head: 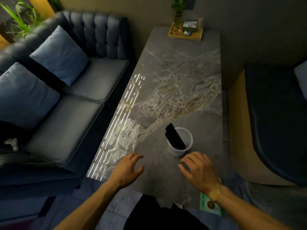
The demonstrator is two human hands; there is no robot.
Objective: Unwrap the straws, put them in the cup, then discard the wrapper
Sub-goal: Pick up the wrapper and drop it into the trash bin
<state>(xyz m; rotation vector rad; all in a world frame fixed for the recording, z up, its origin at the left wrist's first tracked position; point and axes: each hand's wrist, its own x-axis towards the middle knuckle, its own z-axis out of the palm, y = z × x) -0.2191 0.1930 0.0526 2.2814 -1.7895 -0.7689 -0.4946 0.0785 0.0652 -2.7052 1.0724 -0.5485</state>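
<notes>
Left hand (128,170) and right hand (197,170) hover spread and empty over the worktop (174,72); black straws (175,137) lean in the white cup (180,141), seemingly unwrapped.

Nothing here can be read with any certainty. A green and white card (209,205) at the near right edge of the surface (179,77), partly under the right wrist, carries a column of small marks and a round picture, too blurred to make out. A small box (189,24) in the far wooden tray (185,37) shows no legible print.
</notes>
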